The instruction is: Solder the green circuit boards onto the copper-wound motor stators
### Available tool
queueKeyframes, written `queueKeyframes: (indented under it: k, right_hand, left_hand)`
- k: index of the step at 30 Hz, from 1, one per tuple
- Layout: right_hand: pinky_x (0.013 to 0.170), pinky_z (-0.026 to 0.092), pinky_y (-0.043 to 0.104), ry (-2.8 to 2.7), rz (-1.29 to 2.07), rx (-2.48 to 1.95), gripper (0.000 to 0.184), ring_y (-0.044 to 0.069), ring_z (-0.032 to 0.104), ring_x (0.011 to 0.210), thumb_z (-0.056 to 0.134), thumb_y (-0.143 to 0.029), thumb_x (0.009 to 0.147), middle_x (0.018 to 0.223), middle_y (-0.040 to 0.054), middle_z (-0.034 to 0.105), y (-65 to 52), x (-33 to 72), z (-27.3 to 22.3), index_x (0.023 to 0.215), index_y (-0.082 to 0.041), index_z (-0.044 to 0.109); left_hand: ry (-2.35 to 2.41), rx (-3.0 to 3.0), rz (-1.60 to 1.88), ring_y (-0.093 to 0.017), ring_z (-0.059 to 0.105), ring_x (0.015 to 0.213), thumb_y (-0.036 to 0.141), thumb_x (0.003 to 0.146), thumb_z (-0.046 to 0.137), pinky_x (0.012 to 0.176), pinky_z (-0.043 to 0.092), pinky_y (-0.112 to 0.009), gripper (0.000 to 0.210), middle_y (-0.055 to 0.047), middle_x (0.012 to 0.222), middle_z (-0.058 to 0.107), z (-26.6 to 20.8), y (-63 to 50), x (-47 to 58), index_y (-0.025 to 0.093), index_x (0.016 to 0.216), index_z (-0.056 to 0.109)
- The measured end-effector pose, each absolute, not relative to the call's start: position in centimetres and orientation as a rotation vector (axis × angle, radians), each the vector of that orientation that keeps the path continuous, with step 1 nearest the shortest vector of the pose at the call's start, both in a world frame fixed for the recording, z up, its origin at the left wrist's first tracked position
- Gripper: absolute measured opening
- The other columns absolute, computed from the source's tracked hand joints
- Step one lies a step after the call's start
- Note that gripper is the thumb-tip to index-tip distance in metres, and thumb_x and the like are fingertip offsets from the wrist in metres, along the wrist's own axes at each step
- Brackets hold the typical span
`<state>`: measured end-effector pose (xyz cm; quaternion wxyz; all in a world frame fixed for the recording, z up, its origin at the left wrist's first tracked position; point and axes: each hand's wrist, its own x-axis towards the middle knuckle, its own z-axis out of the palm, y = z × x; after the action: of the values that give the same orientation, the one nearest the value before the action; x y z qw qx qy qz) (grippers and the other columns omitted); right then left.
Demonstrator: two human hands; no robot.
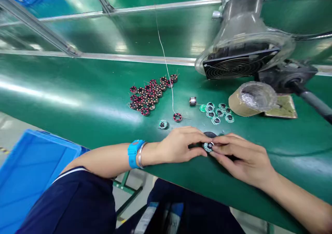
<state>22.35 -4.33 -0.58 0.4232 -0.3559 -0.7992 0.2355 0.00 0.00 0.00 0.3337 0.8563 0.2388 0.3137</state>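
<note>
Through my distant view, my left hand (183,144) and right hand (245,158) grip one small round part (208,147) over the table (298,137), fingertips narrow; light, even pressure should steady it.

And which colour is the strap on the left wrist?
The strap is bright blue, shown in the head view.

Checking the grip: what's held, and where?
A small round green-and-black part, pinched at its right edge by the right hand; the left hand is at its left edge.

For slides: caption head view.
Left hand and right hand handle a round, black-centred green part over a green worktop.
</note>
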Motion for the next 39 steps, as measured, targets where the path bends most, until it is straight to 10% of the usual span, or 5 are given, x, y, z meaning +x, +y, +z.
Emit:
queueKeyframes:
  k: [39]
  right_hand:
    - [0.073,0.057,0.029,-2.019,0.577,-0.901,0.015,0.014,0.066,0.083,0.071,-0.009,0.084,0.092,0.0041,0.07,-4.4,22.54,-0.55,0.09,-0.021,0.064]
  left_hand:
    - [0.556,2.235,0.86,-0.018,0.072,0.095,0.021,0.087,0.071,0.086,0.057,-0.03,0.023,-0.01,0.103,0.076,-0.11,0.37,0.16,0.013,0.109,0.07]
